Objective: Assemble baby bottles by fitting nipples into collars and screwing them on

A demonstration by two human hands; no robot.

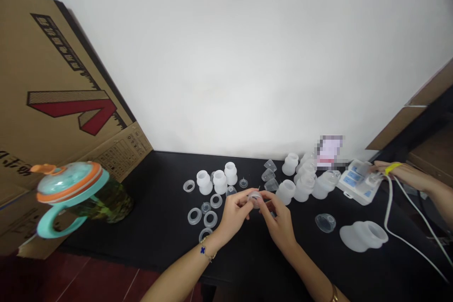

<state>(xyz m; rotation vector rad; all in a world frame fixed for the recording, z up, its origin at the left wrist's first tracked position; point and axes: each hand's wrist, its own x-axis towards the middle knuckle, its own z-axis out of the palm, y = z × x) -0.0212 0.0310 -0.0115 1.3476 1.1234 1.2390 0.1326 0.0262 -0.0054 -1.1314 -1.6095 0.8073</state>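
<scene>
My left hand (235, 213) and my right hand (279, 217) meet over the black table (163, 231), fingers pinched together on one small clear plastic part (254, 197). Around them lie several translucent rings (210, 219), white silicone cups (219, 181) and small clear caps (269, 165). A clear dome piece (325, 222) lies to the right of my right hand. Beyond it a larger frosted silicone funnel (364, 235) rests on its side.
A teal and orange handled cup (76, 193) stands at the left, before a big cardboard box (53, 99). At the right, another person's hand (399, 172) touches a white device (358, 181) with a white cable (392, 226). More frosted cups (304, 181) cluster behind.
</scene>
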